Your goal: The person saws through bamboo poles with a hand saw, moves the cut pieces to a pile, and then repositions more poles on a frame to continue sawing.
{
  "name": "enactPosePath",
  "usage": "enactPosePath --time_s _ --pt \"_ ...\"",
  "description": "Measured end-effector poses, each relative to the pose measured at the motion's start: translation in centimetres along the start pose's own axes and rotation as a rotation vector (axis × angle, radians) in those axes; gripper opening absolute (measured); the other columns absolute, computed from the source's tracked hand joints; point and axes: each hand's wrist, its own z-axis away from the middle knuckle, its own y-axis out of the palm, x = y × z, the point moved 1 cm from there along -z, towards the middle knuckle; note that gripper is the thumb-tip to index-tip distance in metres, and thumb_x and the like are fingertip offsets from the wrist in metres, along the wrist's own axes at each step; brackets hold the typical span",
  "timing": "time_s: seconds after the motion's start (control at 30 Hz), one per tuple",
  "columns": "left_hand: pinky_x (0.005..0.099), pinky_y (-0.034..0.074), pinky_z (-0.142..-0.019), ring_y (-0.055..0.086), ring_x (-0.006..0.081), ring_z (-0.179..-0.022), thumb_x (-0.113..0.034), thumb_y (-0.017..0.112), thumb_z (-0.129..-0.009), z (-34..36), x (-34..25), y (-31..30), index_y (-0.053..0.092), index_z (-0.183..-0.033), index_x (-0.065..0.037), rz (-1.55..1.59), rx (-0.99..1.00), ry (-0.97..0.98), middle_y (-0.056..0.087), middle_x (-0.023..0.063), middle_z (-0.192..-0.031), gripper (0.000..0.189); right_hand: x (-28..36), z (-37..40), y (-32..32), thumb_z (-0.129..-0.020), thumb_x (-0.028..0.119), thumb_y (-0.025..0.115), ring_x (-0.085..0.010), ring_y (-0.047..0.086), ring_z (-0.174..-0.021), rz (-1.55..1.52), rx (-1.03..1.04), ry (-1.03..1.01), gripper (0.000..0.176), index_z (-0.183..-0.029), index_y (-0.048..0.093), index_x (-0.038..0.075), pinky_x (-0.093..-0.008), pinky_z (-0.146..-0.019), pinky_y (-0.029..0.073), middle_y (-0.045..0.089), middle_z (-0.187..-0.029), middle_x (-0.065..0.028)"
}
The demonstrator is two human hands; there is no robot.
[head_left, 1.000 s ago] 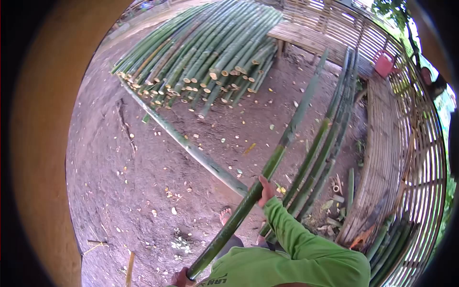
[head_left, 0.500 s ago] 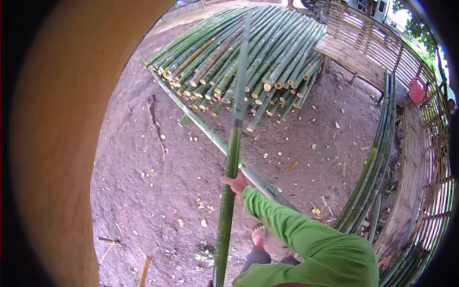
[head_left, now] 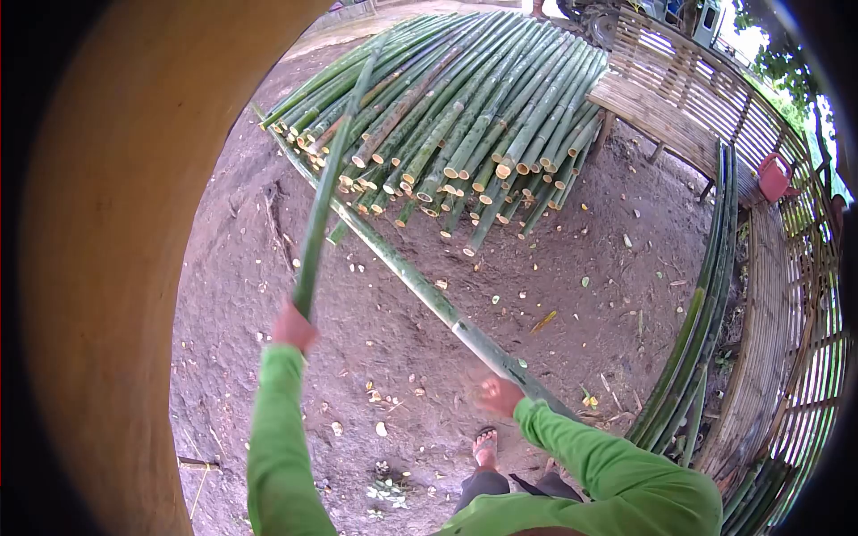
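My left hand [head_left: 293, 327] is closed around the near end of a long green bamboo pole [head_left: 323, 219], which slants up and away toward the stacked bamboo [head_left: 483, 116]. The pole's far part overlaps the stack in this view. My right hand [head_left: 500, 396] is smeared by motion beside another bamboo pole [head_left: 420, 284], which runs diagonally from the stack's left corner down to my right arm. The fingers of that hand do not show clearly.
Several bamboo poles [head_left: 688, 330] lean along a slatted bamboo bench [head_left: 760, 304] on the right. A red plastic chair [head_left: 776, 177] stands by the slatted fence [head_left: 809, 241]. Bamboo chips lie scattered on the dirt ground [head_left: 357, 357] around my feet.
The held bamboo pole has swung to the left, and my left hand has come up into view gripping it. My right hand has let go and moved down to the right.
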Motion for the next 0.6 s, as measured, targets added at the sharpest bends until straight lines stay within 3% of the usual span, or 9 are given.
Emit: enactPosePath --time_s 0.07,0.1,0.13,0.27,0.3,0.37,0.4,0.5,0.6 --pt "0.0529 0.044 -0.094 0.059 0.0372 -0.108 -0.022 0.071 -0.076 -9.6 -5.3 -10.7 0.014 -0.147 -0.014 -0.221 -0.194 0.087 0.058 0.0255 -0.115 0.091 0.5 3.8 -0.6 -0.07 0.049 0.071 -0.0274 0.065 -0.092 0.278 0.115 0.054 0.072 -0.121 0.054 0.001 -0.0368 -0.083 0.051 0.067 -0.1 -0.0133" --pt "0.0583 0.034 -0.101 0.051 0.0361 -0.119 -0.025 0.071 -0.078 -12.7 -8.0 -13.6 0.013 -0.148 -0.02 -0.211 -0.615 0.281 0.051 0.0256 -0.127 0.091 -0.3 4.7 -0.2 -0.072 0.05 0.07 -0.0261 0.065 -0.093 0.324 0.161 0.076 0.073 -0.124 0.052 0.001 -0.037 -0.083 0.05 0.067 -0.101 -0.0116" --pt "0.0615 0.028 -0.103 0.045 0.0361 -0.125 -0.026 0.072 -0.078 -12.5 -12.9 -17.2 0.018 -0.147 -0.016 -0.006 -0.734 0.435 0.048 0.0248 -0.131 0.088 -0.2 4.9 -0.7 -0.071 0.05 0.07 -0.0264 0.065 -0.093 0.313 0.128 0.113 0.073 -0.124 0.052 0.003 -0.0373 -0.084 0.05 0.067 -0.1 -0.011" --pt "0.0445 0.045 -0.089 0.061 0.0339 -0.097 -0.027 0.072 -0.079 -8.9 -24.6 -14.6 0.039 -0.135 -0.001 0.353 -0.728 0.749 0.062 0.0224 -0.108 0.069 -1.9 7.2 0.0 -0.069 0.049 0.072 -0.0277 0.065 -0.093 0.232 -0.033 0.234 0.071 -0.124 0.053 0.009 -0.038 -0.085 0.05 0.068 -0.097 -0.0098" --pt "0.0427 0.047 -0.086 0.061 0.0354 -0.095 -0.028 0.074 -0.077 -8.0 -25.9 -10.5 0.04 -0.133 0.002 0.45 -0.667 0.87 0.062 0.0234 -0.107 0.072 -2.7 7.6 -0.3 -0.068 0.048 0.072 -0.028 0.065 -0.093 0.211 -0.101 0.251 0.071 -0.124 0.053 0.01 -0.038 -0.085 0.05 0.068 -0.097 -0.0098" --pt "0.0413 0.05 -0.082 0.062 0.0359 -0.093 -0.024 0.077 -0.073 -1.4 -28.0 -2.9 0.042 -0.129 0.005 0.456 -0.325 0.793 0.062 0.0242 -0.103 0.072 -4.5 9.3 -2.3 -0.069 0.044 0.069 -0.0332 0.063 -0.097 0.213 -0.157 0.28 0.07 -0.125 0.052 0.006 -0.0412 -0.087 0.049 0.067 -0.102 -0.0154" --pt "0.0434 0.049 -0.083 0.06 0.0373 -0.095 -0.023 0.075 -0.073 -0.3 -27.4 3.7 0.043 -0.129 0.002 0.431 -0.289 0.931 0.061 0.0236 -0.104 0.069 -5.2 10.7 -3.5 -0.069 0.043 0.068 -0.0359 0.062 -0.099 0.213 -0.183 0.299 0.07 -0.125 0.051 0.004 -0.0428 -0.087 0.049 0.066 -0.104 -0.0182" --pt "0.0498 0.045 -0.09 0.055 0.042 -0.105 -0.031 0.069 -0.078 10.3 -25.2 16.7 0.035 -0.136 -0.002 0.367 0.222 0.784 0.056 0.0259 -0.115 0.073 -7.7 15.6 -7.8 -0.069 0.042 0.067 -0.0377 0.062 -0.099 0.02 -0.241 0.426 0.068 -0.123 0.053 0.005 -0.0437 -0.086 0.049 0.065 -0.105 -0.0197" --pt "0.0453 0.042 -0.098 0.051 0.0413 -0.116 -0.035 0.068 -0.079 21.7 -23.9 22.9 0.043 -0.131 0.002 0.37 0.633 0.682 0.053 0.0284 -0.123 0.069 -11.2 20.3 -9.8 -0.066 0.035 0.074 -0.0302 0.066 -0.089 0.12 -0.386 0.489 0.068 -0.123 0.053 0.005 -0.0398 -0.081 0.052 0.068 -0.095 -0.0152"
